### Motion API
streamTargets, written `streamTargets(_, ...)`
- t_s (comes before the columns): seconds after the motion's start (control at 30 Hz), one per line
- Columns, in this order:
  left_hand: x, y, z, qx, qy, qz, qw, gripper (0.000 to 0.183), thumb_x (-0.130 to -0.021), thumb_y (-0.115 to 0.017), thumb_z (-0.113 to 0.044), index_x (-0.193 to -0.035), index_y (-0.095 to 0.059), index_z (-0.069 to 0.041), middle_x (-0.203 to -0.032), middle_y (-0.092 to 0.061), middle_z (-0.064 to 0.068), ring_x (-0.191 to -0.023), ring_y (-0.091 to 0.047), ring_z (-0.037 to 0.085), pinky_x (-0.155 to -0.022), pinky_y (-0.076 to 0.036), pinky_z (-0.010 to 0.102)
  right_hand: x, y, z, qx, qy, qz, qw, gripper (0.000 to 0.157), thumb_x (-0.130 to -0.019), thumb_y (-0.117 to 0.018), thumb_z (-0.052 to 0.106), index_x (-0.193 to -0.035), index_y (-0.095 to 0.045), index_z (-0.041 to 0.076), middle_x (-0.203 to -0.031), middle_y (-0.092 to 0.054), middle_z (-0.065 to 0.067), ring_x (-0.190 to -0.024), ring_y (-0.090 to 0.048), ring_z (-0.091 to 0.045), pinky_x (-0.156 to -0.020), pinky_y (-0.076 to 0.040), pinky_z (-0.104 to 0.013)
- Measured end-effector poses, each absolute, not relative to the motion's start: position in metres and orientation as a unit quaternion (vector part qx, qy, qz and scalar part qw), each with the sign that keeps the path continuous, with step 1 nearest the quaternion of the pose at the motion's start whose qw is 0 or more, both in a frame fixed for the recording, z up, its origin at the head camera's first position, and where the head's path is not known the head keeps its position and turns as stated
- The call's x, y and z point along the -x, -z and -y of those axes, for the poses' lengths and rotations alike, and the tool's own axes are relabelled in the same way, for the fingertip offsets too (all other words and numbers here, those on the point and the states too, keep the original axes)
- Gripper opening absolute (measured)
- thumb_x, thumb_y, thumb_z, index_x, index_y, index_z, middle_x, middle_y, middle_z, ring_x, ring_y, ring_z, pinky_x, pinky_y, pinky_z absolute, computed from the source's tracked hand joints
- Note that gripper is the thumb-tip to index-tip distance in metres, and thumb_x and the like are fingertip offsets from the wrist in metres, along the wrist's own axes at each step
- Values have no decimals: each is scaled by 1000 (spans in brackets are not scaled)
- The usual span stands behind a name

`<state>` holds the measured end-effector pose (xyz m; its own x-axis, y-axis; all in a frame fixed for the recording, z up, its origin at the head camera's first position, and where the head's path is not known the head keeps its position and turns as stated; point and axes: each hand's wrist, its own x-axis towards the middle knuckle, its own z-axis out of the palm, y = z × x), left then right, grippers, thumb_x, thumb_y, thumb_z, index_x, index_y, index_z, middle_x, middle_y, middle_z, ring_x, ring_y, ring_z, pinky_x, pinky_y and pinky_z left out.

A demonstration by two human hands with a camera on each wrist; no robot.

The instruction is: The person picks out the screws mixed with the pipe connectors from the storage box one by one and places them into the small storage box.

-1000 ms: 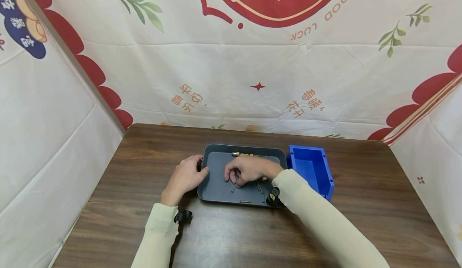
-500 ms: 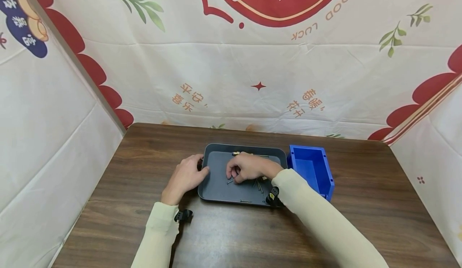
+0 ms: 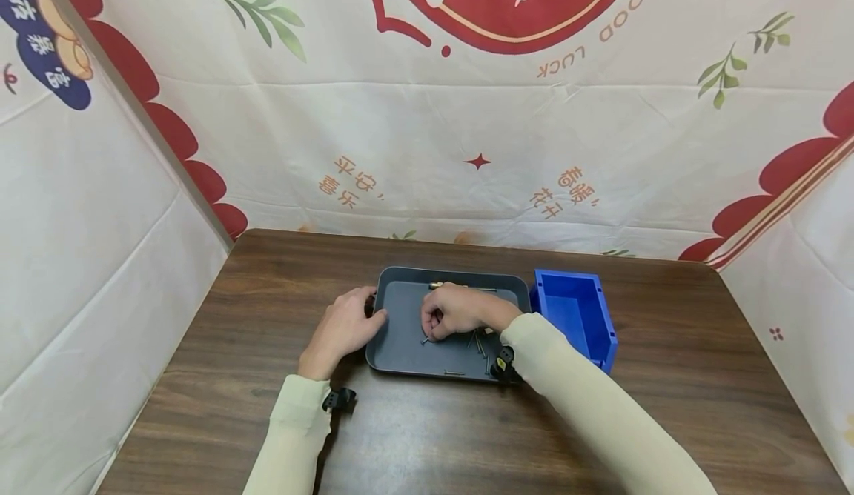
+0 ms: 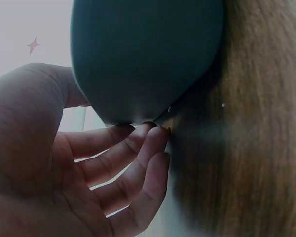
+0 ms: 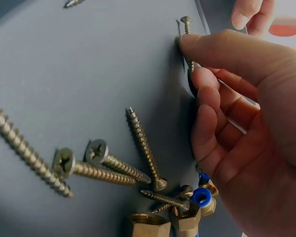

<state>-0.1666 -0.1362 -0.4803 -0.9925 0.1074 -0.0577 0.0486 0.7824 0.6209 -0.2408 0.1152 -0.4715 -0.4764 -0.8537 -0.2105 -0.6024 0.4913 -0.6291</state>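
We see a small brass-toned metal countersunk screw (image 5: 187, 27) at the fingertips of the right hand (image 3: 457, 310), which pinches it between thumb and forefinger, the other fingers curled in. Its head sticks out toward the left and near side. It sits left of centre in the shallow dark-grey rectangular tray (image 3: 400, 317), well apart from the left hand (image 3: 343, 324); we cannot tell whether it is fully off the tray floor. The left hand grips the tray's left end, thumb at the rim and fingertips against the outside of the wall.

To the right of the pinched screw we find loose brass-toned threaded screws (image 5: 27, 148) and brass hexagonal fittings with blue rings (image 5: 150, 229). The blue rectangular plastic bin (image 3: 563, 313) stands just right of the tray on the dark-brown wood-grain table (image 3: 667, 369).

Compared with one second ago, we notice the screw has shifted slightly left and toward the far side. Half a second ago a gap showed between the right thumb and forefinger; now they have come together. The left hand, tray and bin keep their places.
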Motion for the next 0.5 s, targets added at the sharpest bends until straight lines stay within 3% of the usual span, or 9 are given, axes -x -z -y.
streamTargets(0.2,166,481,137,-42,-326,-943,46,55,-105,-73,-28,-152,-63,-2,-141,-69,18,-119,-70,38,-98,-56,57,244,474,-119,417,290,-819,268,17,-96,-77,4,-88,-78,20,-84,-70,9,-72,-61,-8,-69,-52,-28)
streamTargets(0.5,167,481,137,-47,-327,-943,40,53,-104,-73,-29,-149,-66,-2,-139,-70,17,-119,-70,38,-99,-56,56,251,475,-126,399,363,-799,265,14,-94,-76,2,-94,-80,15,-89,-75,6,-80,-68,-13,-76,-57,-30)
